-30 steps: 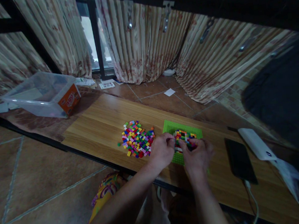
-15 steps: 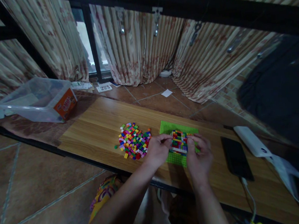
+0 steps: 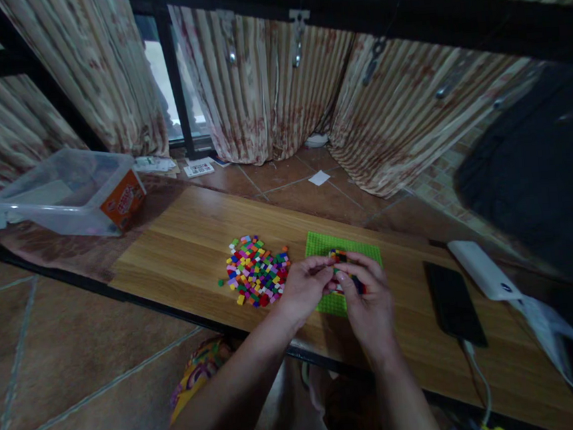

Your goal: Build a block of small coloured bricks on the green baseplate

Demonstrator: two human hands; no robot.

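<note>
A block build of many colours [image 3: 339,256] stands on the green studded baseplate [image 3: 316,240], mostly hidden by my hands. My left hand [image 3: 303,286] is closed at the build's left side, thumb and forefinger pinched together. My right hand [image 3: 371,294] reaches over the build from the right, its thumb and fingers closed so that the tips meet those of my left hand. A small spot of green shows between the fingertips, too small to name. Left of my left hand lies a loose heap of small coloured building bricks [image 3: 256,271].
The wooden table [image 3: 169,252] carries a black phone [image 3: 455,304] on a white cable and a white power bank [image 3: 482,271] at the right. A clear plastic tub [image 3: 66,214] with an orange label stands at the far left. Striped curtains [image 3: 265,89] hang behind.
My right hand has moved left across the build, from its right edge to the fingertips of my left hand, covering more of it. My left hand stays nearly in place.
</note>
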